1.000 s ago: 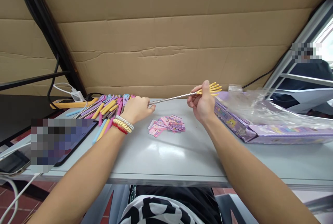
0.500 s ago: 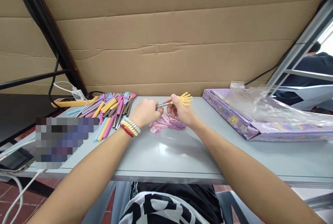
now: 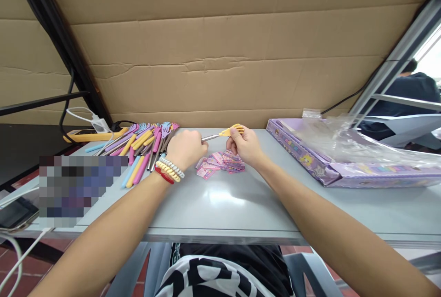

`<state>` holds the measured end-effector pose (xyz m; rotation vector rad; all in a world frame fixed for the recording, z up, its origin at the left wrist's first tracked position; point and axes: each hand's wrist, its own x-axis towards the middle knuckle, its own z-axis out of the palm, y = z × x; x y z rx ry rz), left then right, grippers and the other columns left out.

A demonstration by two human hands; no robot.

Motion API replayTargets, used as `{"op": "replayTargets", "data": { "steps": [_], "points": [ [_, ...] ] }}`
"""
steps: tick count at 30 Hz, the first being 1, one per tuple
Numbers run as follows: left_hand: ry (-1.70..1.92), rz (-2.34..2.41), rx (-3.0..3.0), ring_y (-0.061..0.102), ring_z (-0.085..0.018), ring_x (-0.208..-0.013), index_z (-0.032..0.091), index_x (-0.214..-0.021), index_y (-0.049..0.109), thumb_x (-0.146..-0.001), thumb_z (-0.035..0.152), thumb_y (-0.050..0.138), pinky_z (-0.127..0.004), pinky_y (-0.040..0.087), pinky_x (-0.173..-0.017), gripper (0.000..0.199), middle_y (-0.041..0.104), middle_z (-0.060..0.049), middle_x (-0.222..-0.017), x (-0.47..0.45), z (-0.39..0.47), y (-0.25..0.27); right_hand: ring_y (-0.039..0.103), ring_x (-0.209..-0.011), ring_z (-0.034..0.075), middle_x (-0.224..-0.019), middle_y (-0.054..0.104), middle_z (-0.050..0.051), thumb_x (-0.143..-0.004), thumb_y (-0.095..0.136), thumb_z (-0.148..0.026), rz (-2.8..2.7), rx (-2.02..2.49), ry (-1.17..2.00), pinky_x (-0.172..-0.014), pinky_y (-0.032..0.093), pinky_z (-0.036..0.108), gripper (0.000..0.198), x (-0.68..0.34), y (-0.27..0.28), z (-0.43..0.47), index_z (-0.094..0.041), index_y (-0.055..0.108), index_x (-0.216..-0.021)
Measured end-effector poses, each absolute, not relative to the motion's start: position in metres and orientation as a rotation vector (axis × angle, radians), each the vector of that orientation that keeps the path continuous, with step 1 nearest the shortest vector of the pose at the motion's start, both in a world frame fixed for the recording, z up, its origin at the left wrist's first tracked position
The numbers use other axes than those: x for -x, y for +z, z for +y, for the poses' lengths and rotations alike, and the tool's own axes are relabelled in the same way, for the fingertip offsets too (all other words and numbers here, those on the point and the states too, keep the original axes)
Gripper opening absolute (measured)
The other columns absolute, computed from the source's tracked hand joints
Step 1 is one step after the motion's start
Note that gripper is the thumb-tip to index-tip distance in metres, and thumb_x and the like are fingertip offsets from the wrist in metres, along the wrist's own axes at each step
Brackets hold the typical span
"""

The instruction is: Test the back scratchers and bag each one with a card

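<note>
A back scratcher with a yellow hand-shaped head and a thin metal rod is held between both hands above the table. My left hand is closed around its rod end, hiding the handle. My right hand pinches the yellow head, whose fingers point right. Just below my hands lies a loose pile of small pink printed cards. Left of my left hand is a heap of back scratchers with pink, yellow, blue and purple handles and heads.
A purple printed box with clear plastic film on it lies at the right. A yellow device and a white plug with cables are at the back left. Cardboard walls the back. A person is at far right.
My right hand has moved from the rod just below the yellow head onto the head itself, which now sits further left and turned. My left hand has shifted slightly left, still gripping.
</note>
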<state>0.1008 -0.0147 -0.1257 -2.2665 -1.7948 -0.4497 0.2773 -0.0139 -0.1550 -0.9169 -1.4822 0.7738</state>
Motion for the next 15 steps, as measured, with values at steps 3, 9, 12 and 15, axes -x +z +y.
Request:
{"op": "replayTargets", "data": {
  "steps": [3, 9, 12, 15],
  "points": [
    [-0.451, -1.817, 2.307, 0.065, -0.027, -0.069, 0.018, -0.075, 0.069, -0.078, 0.035, 0.045, -0.033, 0.041, -0.055, 0.030, 0.069, -0.014, -0.075, -0.102, -0.018, -0.125, 0.041, -0.031, 0.007, -0.046, 0.058, -0.002, -0.075, 0.055, -0.065, -1.505, 0.874, 0.847, -0.034, 0.030, 0.020, 0.047, -0.279, -0.152, -0.017, -0.019, 0.047, -0.072],
    [-0.681, -1.436, 2.516, 0.063, -0.021, -0.068, 0.021, -0.092, 0.064, -0.086, 0.055, 0.037, -0.028, 0.035, -0.055, 0.044, 0.068, -0.005, -0.072, -0.101, -0.017, -0.125, 0.047, -0.035, 0.007, -0.053, 0.061, 0.000, -0.067, 0.065, -0.062, -1.447, 0.849, 0.908, -0.033, 0.032, 0.018, 0.048, -0.297, -0.137, -0.017, -0.016, 0.053, -0.070],
    [-0.666, -1.457, 2.436, 0.062, -0.021, -0.068, 0.022, -0.085, 0.064, -0.089, 0.057, 0.028, -0.027, 0.029, -0.053, 0.051, 0.068, -0.004, -0.071, -0.087, -0.009, -0.121, 0.043, -0.031, 0.006, -0.044, 0.055, -0.002, -0.065, 0.068, -0.062, -1.230, 0.862, 0.818, -0.029, 0.030, 0.018, 0.049, -0.315, -0.129, -0.012, -0.016, 0.052, -0.063],
    [-0.645, -1.602, 2.295, 0.062, -0.021, -0.069, 0.022, -0.071, 0.062, -0.088, 0.063, 0.025, -0.028, 0.025, -0.052, 0.057, 0.067, -0.005, -0.069, -0.066, 0.003, -0.116, 0.040, -0.028, 0.005, -0.041, 0.053, -0.004, -0.064, 0.073, -0.055, -1.043, 0.878, 0.718, -0.027, 0.028, 0.016, 0.045, -0.328, -0.123, -0.007, -0.015, 0.052, -0.063]
  ]
}}
